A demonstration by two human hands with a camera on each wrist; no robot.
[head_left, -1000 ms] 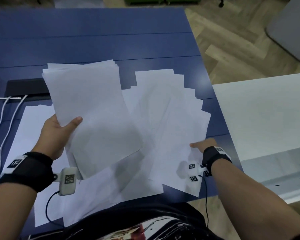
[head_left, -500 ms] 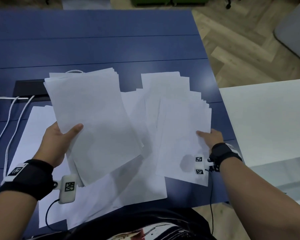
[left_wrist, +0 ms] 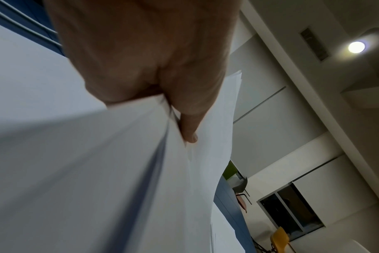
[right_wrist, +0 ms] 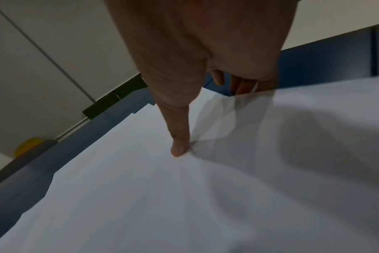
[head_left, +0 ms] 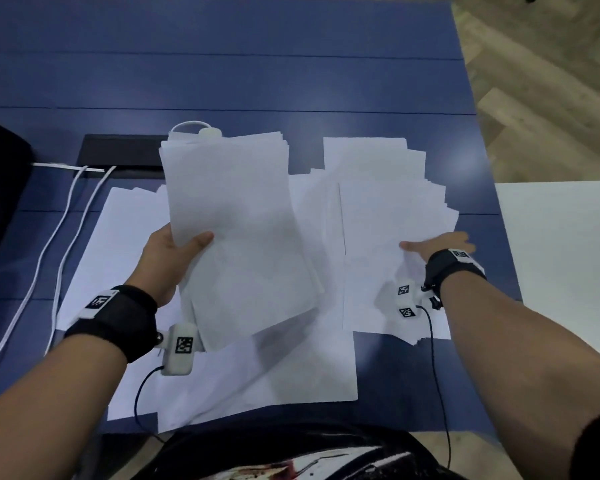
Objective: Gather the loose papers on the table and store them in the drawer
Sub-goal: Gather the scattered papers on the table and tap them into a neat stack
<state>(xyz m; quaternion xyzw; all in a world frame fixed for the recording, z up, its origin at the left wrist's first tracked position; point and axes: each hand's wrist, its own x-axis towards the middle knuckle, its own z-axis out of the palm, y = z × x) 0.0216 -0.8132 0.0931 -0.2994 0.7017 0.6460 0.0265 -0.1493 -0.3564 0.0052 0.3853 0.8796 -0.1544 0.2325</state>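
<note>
White paper stack point(head_left: 236, 237) raised, tilted, loose white sheets point(head_left: 388, 244) overlapping flat on blue table point(head_left: 257, 81)

papers point(head_left: 229, 216): thin matt white | table point(head_left: 257, 81): smooth matt blue

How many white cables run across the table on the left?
2 white cables: outer cable and inner cable, side by side, running from the black slot toward the near left edge. Papers may hide more.

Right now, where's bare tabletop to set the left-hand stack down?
Far half of the blue table, beyond the black cable box. Crowded: loose sheets underneath the stack held by the left hand, right hand on the right pile, white cables left.
</note>
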